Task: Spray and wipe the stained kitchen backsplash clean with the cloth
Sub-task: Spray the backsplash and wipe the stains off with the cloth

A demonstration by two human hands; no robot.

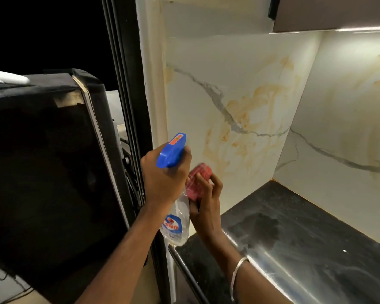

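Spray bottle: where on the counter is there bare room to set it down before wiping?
The black counter is bare from the corner under the stained backsplash out to its front edge. Crowded only at its left end, where the left hand grips the spray bottle and the right hand holds the pink cloth, close beside the black appliance.

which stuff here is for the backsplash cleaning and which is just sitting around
For the job: spray bottle held in the left hand; red cloth held in the right hand; stained backsplash.
Lying about: black appliance; white object on it; black countertop.
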